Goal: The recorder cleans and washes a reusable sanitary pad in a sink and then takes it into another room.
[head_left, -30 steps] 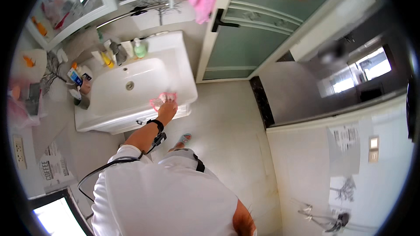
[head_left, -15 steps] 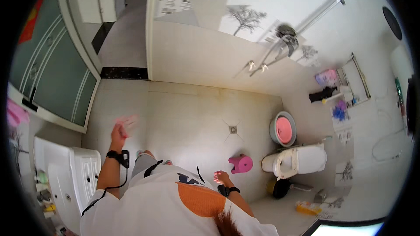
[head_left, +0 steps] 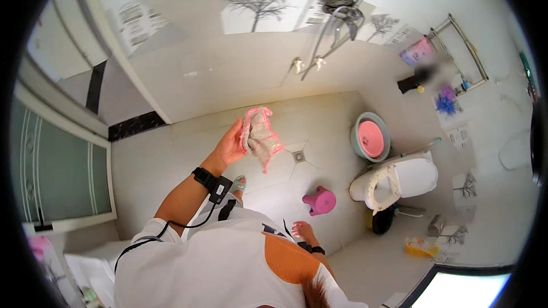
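Observation:
My left hand [head_left: 229, 147] is raised in front of me and grips a crumpled grey cloth with pink edging [head_left: 258, 134], which hangs from my fingers above the tiled floor. A black band with a small box and a cable sits on that wrist. My right hand [head_left: 302, 232] hangs low beside my hip, fingers loosely curled, holding nothing; it wears a dark wristband. Nearest to it on the floor is a small pink stool [head_left: 319, 201].
A white toilet [head_left: 399, 179] with its seat down stands right, a grey basin with a pink bowl inside [head_left: 370, 137] behind it. A floor drain [head_left: 298, 156] lies ahead. A shower head and pipe [head_left: 337, 17] hang on the far wall. A frosted door [head_left: 57, 177] is left.
I have turned away from the white sink toward the shower and toilet side. My left hand left the sink and now holds the cloth up higher in front of me.

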